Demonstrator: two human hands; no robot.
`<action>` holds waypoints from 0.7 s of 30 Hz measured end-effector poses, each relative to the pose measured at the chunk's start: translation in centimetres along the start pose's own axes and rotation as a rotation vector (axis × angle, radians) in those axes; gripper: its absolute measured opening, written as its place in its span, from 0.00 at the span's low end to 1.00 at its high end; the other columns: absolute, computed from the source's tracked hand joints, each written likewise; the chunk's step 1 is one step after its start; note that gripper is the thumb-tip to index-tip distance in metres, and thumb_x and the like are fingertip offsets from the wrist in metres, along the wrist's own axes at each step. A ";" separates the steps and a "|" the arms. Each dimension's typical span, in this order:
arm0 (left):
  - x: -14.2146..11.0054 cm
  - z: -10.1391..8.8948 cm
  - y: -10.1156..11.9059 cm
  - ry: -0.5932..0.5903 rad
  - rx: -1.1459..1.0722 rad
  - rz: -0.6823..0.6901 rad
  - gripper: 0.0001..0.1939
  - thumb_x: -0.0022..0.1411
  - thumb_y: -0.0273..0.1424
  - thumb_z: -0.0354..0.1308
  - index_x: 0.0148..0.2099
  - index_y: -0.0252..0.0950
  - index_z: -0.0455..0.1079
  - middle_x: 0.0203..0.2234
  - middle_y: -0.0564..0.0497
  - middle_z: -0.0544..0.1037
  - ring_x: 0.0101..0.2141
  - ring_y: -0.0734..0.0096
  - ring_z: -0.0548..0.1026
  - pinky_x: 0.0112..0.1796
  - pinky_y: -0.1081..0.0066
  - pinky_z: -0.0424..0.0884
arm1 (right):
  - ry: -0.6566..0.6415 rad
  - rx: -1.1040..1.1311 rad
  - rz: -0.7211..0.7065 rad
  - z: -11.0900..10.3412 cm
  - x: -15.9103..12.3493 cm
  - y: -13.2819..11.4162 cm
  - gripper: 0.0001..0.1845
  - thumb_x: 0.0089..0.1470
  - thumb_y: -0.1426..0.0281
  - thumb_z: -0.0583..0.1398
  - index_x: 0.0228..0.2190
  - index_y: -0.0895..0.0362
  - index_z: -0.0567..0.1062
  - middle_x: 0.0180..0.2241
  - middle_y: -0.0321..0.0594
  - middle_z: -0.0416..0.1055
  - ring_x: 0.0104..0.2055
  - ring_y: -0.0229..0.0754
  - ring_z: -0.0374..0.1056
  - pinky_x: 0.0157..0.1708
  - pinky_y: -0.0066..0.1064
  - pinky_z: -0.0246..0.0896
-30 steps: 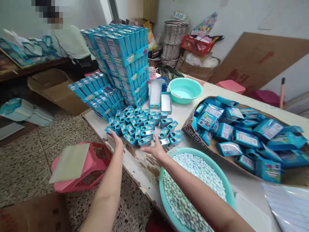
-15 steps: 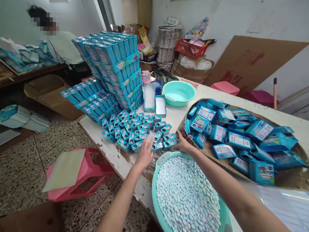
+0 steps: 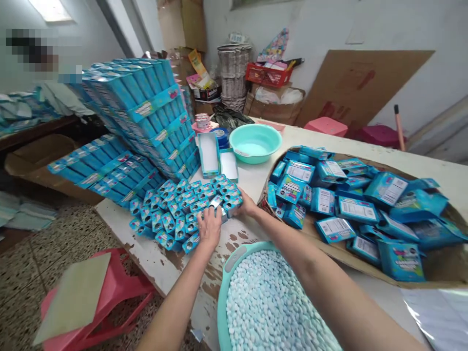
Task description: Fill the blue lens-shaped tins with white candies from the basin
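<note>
Small blue candy boxes stand upright in a tight cluster on the table, round holes in their tops. My left hand is at the cluster's near right side, its bent fingers closed over one small candy box. Cupped round the right end of the cluster is my right hand, gripping the outer boxes; some of its fingertips are hidden behind them. Below my hands, a turquoise tub holds many pale blue and white candies.
Filled display boxes are stacked high at left. Two blue trays and a turquoise basin stand behind. At right, a cardboard container holds blue cartons. A pink stool is beside the table; a person is far left.
Both hands have moved left, pushing the right-hand boxes against the rest of the cluster. The gap among them has narrowed. The camera view has also shifted.
</note>
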State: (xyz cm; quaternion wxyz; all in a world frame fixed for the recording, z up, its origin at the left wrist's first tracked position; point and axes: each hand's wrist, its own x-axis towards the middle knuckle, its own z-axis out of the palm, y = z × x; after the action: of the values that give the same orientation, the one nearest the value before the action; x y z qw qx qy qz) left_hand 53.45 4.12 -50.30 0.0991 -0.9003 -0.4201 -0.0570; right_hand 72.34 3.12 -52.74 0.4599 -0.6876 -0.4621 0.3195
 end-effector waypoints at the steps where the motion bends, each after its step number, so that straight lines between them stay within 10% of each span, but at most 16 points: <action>1: 0.2 0.2 0.0 0.010 0.002 -0.013 0.23 0.65 0.24 0.43 0.59 0.39 0.65 0.47 0.39 0.72 0.46 0.53 0.67 0.48 0.51 0.61 | 0.017 -0.042 0.045 0.2 0.4 -0.5 0.52 0.23 0.79 0.69 0.55 0.56 0.64 0.53 0.42 0.68 0.55 0.52 0.63 0.54 0.38 0.58; 6: 1.1 0.0 -0.2 0.070 -0.058 -0.018 0.23 0.64 0.23 0.43 0.59 0.36 0.65 0.50 0.36 0.70 0.48 0.48 0.66 0.46 0.48 0.61 | 0.171 -0.145 0.240 1.7 -0.4 -4.4 0.55 0.29 0.80 0.69 0.60 0.64 0.56 0.55 0.62 0.63 0.52 0.57 0.66 0.49 0.45 0.62; 9: 0.4 -1.5 0.0 0.190 -0.212 0.022 0.21 0.64 0.30 0.48 0.58 0.34 0.65 0.54 0.36 0.68 0.52 0.46 0.64 0.49 0.46 0.60 | 0.180 -0.160 0.104 -0.7 -4.7 -6.2 0.44 0.36 0.74 0.69 0.56 0.54 0.64 0.52 0.45 0.68 0.52 0.48 0.66 0.51 0.37 0.62; 12: -3.3 -3.3 1.1 0.276 -0.513 0.140 0.23 0.64 0.37 0.50 0.59 0.35 0.63 0.53 0.38 0.69 0.53 0.52 0.65 0.53 0.53 0.61 | 0.320 -0.244 -0.261 -8.3 -12.3 -6.3 0.26 0.50 0.68 0.64 0.51 0.52 0.69 0.51 0.42 0.70 0.54 0.44 0.65 0.54 0.36 0.59; 17: -15.2 -6.1 5.6 0.076 -0.755 0.228 0.30 0.67 0.41 0.43 0.68 0.38 0.46 0.62 0.39 0.57 0.62 0.56 0.54 0.59 0.53 0.55 | 0.798 -0.458 0.304 -25.1 -23.4 -1.9 0.29 0.40 0.68 0.69 0.44 0.65 0.71 0.52 0.67 0.65 0.59 0.57 0.59 0.57 0.48 0.49; 21: -22.0 -8.2 10.8 -0.078 -0.624 0.360 0.40 0.61 0.49 0.49 0.69 0.38 0.43 0.66 0.36 0.46 0.65 0.45 0.42 0.59 0.43 0.47 | 0.780 -0.363 0.417 -29.9 -25.0 2.8 0.30 0.39 0.62 0.67 0.41 0.69 0.69 0.52 0.76 0.60 0.58 0.56 0.60 0.50 0.43 0.55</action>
State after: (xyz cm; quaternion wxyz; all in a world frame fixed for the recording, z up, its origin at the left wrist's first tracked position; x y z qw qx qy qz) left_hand 47.45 -20.90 -47.78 -0.1884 -0.9482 -0.2205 -0.1296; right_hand 89.97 -30.58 -43.78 0.3974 -0.9036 -0.1556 0.0369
